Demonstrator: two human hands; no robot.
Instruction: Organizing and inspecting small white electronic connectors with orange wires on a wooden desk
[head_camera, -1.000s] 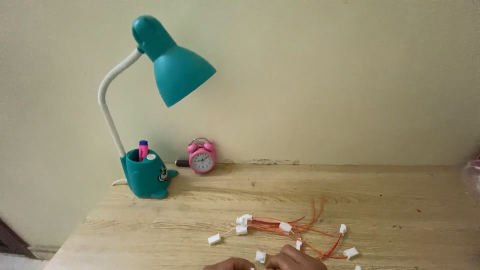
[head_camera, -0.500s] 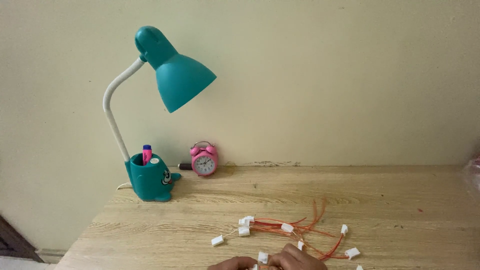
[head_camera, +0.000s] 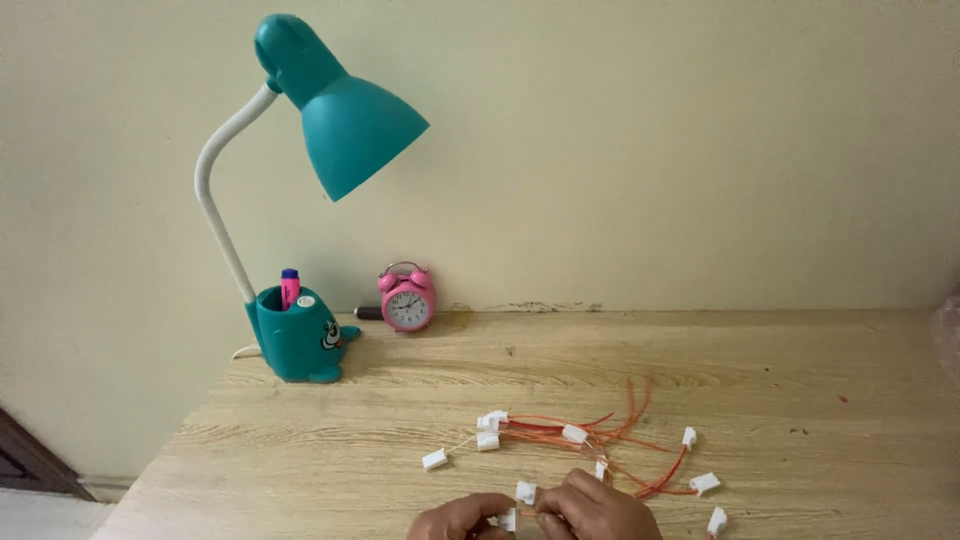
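A: What are the 2 hands doing at the bottom edge?

B: The left hand (head_camera: 462, 518) and the right hand (head_camera: 598, 510) are meeting knuckle to knuckle, and between them they are pinching a small white connector (head_camera: 508, 519). Both grips are looking closed on it, fingertips pressed together, though the frame is cutting off the palms, so I am judging from the fingers alone. Held that close to the body, the piece is probably staying low so the eyes can work on it.

A: And the other pieces?

B: Another white connector (head_camera: 525, 491) is lying just above the fingers, touching or nearly touching them. Beyond it, a loose tangle of orange wires (head_camera: 600, 440) is spreading over the table (head_camera: 800, 400), with more white plugs at the wire ends, 1 of them (head_camera: 434, 459) sitting apart to the left. They are lying within easy reach of the hands, which seems to be why they are bunched at the near side.

A: Anything further back?

B: A teal desk lamp (head_camera: 340, 120) is leaning its shade toward the work area, its white neck rising from a teal pen holder base (head_camera: 298, 345) with a pink marker (head_camera: 290, 288) standing in it. A pink alarm clock (head_camera: 406, 298) is standing against the wall, well apart from the wires.
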